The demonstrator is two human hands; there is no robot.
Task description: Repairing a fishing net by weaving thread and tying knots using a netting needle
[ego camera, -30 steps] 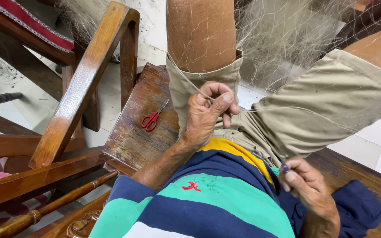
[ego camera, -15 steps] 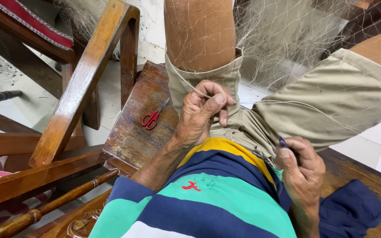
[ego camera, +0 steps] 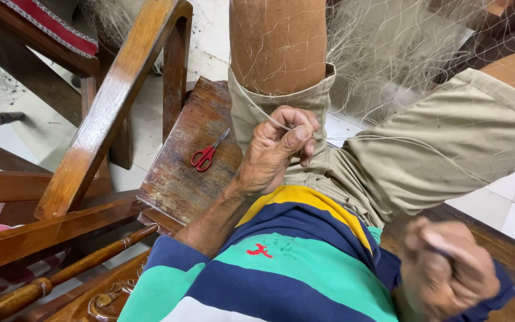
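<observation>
The left hand [ego camera: 278,149] rests against the person's thigh, at the hem of the khaki shorts [ego camera: 430,149]. Thumb and forefinger pinch a pale line [ego camera: 269,119], the other fingers curled in beside it. From the pinch the line runs up and left across the shorts leg toward the knee, and rightward as a thin taut strand over the other thigh.

The right hand [ego camera: 448,271] is low at the right, clenched into a fist and blurred. A small dark item shows at the fingers; what it is cannot be told, nor whether the line reaches this hand.

The net [ego camera: 400,48], a fine pale mesh, lies bunched between and behind the legs at the top of the view, spreading over the right thigh and trailing across the bare left leg [ego camera: 278,42]. Loose strands also lie on the floor [ego camera: 7,113] at the far left.

Small red-handled scissors [ego camera: 207,156] lie closed on a worn wooden board [ego camera: 180,179], just left of the left hand and not touching it. Nothing else sits on the board. No container is in view.

A wooden chair frame [ego camera: 108,113] slants across the left side, with a red cushion [ego camera: 49,24] at the top left corner. A turned wooden rail [ego camera: 61,274] crosses the lower left. The person wears a striped shirt [ego camera: 287,262] in green, navy, yellow and white.
</observation>
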